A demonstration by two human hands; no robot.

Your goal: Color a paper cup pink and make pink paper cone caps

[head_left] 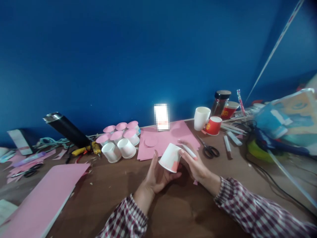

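My left hand [157,178] cradles a white paper cup [169,157] from below, thumb on one side and fingers under it. The cup is tilted, with its rolled rim downward, and carries a pinkish-orange patch low on its right side. My right hand [194,163] rests its fingertips on the cup's upper right edge. A slim white stick [188,152] lies between the fingers of that hand; its exact kind is unclear. Behind the cup lie pink paper sheets [183,134], with a pink paper disc [151,141] on them.
Several paper cups [126,148] stand left of centre, most topped with pink discs. Scissors [210,151], a white cup [201,119] and a red cup [213,125] are at right. A black flask [68,130] leans at left, behind a large pink sheet [47,198].
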